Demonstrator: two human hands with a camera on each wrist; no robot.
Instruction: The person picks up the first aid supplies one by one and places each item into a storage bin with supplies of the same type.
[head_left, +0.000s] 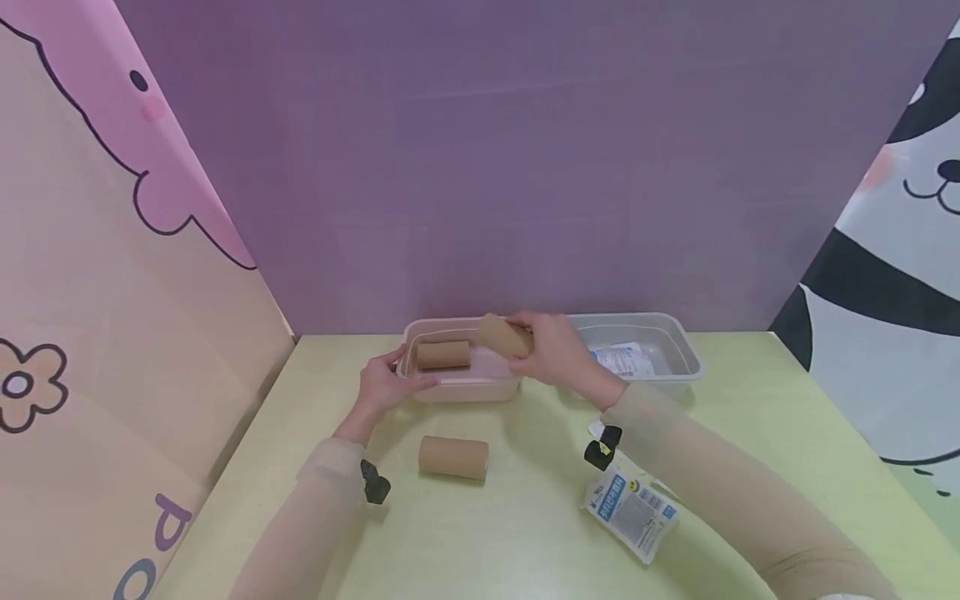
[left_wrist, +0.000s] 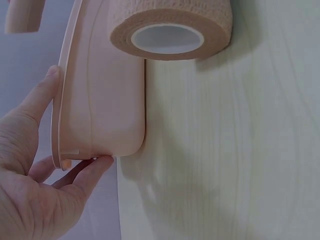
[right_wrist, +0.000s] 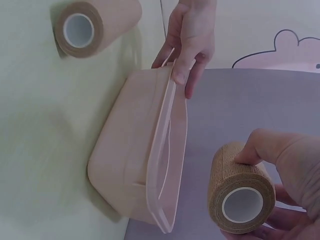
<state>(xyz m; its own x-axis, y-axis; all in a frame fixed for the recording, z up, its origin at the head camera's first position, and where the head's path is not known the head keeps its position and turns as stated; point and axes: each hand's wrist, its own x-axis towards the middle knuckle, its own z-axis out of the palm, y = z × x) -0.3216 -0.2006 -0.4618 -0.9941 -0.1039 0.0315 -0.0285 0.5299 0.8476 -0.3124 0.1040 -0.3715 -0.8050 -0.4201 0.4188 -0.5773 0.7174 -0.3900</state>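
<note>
My left hand (head_left: 384, 385) grips the left end of a pink plastic bin (head_left: 465, 392), its thumb on the rim and fingers under the lip. In my right hand (head_left: 555, 350) is a tan bandage roll (right_wrist: 240, 195) with a white core, held between thumb and fingers above the bin's right end. Another bandage roll (head_left: 443, 355) lies inside the bin at the left. A third bandage roll (head_left: 453, 457) lies on its side on the table in front of the bin, and shows large in the left wrist view.
Right of the pink bin stands a whitish bin (head_left: 678, 350) with a white printed packet (head_left: 626, 360) inside. Another printed packet (head_left: 632, 510) lies on the table (head_left: 525, 533) under my right forearm. A purple panel (head_left: 480, 167) rises behind the bins.
</note>
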